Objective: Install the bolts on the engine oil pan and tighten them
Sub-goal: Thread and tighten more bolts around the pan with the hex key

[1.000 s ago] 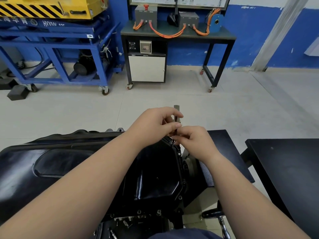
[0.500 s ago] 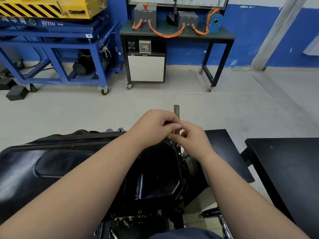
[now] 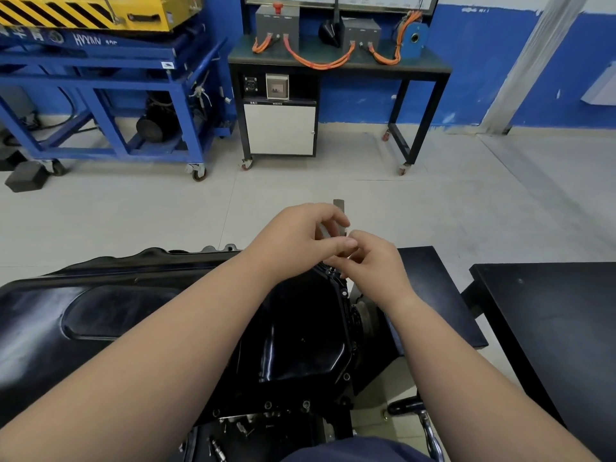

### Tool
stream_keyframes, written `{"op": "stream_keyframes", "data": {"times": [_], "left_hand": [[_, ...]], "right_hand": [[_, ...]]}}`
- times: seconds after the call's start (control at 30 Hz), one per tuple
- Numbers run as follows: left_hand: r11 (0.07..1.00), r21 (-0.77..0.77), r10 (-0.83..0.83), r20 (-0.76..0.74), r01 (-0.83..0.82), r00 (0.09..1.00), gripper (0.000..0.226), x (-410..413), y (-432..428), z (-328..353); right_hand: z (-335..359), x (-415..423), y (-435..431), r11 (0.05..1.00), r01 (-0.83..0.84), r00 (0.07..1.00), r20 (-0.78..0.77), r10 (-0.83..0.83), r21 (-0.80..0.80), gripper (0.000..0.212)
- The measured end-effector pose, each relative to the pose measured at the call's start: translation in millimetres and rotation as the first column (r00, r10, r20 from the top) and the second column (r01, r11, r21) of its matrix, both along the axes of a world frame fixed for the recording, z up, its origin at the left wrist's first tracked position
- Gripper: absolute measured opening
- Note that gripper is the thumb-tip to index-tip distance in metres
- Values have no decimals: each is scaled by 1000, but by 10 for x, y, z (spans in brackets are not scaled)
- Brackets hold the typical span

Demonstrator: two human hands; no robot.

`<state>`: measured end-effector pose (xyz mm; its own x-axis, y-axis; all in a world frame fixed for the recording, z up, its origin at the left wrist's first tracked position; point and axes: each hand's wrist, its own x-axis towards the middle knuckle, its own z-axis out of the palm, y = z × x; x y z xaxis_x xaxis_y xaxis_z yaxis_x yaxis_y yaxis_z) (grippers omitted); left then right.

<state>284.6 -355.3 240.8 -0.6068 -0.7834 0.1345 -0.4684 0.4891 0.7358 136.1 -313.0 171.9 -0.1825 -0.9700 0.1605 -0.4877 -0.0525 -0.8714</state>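
Note:
The black engine oil pan (image 3: 300, 331) lies upside down in front of me, with bolt heads along its flange. One bolt (image 3: 331, 270) stands at the far right corner. My left hand (image 3: 296, 240) hovers above that corner with curled fingers round small silvery pieces, seemingly bolts (image 3: 322, 231). My right hand (image 3: 371, 261) meets the left hand's fingertips, its thumb and fingers pinched together on something small that the fingers mostly hide. A grey metal bar (image 3: 339, 206) sticks up just behind both hands.
A black table (image 3: 550, 328) stands on the right and a black shelf (image 3: 430, 278) lies behind the pan. Loose small parts lie in a tray (image 3: 233, 428) near my body. A blue cart (image 3: 110, 95) and a workbench (image 3: 340, 61) stand across the floor.
My right hand has lifted from the pan's far right corner up to the left hand's fingertips. The left hand has opened its fingers slightly and stayed in place.

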Motion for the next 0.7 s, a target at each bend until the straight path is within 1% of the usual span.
{"op": "stream_keyframes", "data": {"times": [0.07,0.1,0.13,0.2,0.23,0.27,0.3,0.4,0.47,0.57,0.7], "left_hand": [[1000,-26,-10,0,10,1000,6,2,7,5],[999,-33,-10,-7,9,1000,4,6,10,6],[999,-36,-6,-11,6,1000,5,8,9,5],[999,-38,-2,-5,2,1000,7,14,7,8],[999,-44,-4,0,4,1000,7,16,8,12],[999,-52,-8,4,8,1000,8,20,9,16],[998,-57,-12,6,12,1000,8,22,5,18],[998,-59,-22,8,23,1000,10,22,4,11],[999,-46,-16,-6,15,1000,20,13,11,10],[999,-35,-7,1,7,1000,26,13,19,14],[998,-54,-23,32,24,999,13,13,36,21]], "right_hand": [[-7,18,-6,1000,18,999,-26,-18,-5,27],[-5,23,-4,1000,22,999,-37,-22,-1,26],[0,22,-3,1000,21,999,-43,-21,5,24],[25,8,7,1000,-23,999,-48,24,21,12],[37,-10,17,998,-54,997,-51,55,19,12],[48,-27,32,996,-84,994,-66,84,14,20],[54,-41,46,994,-104,991,-88,105,12,23],[51,-57,62,996,-93,990,-103,94,18,12],[53,-42,55,998,-64,994,-89,65,12,9],[39,-14,9,1000,-8,997,-81,6,-22,15],[12,3,-32,999,-9,993,-122,5,-33,24]]}}
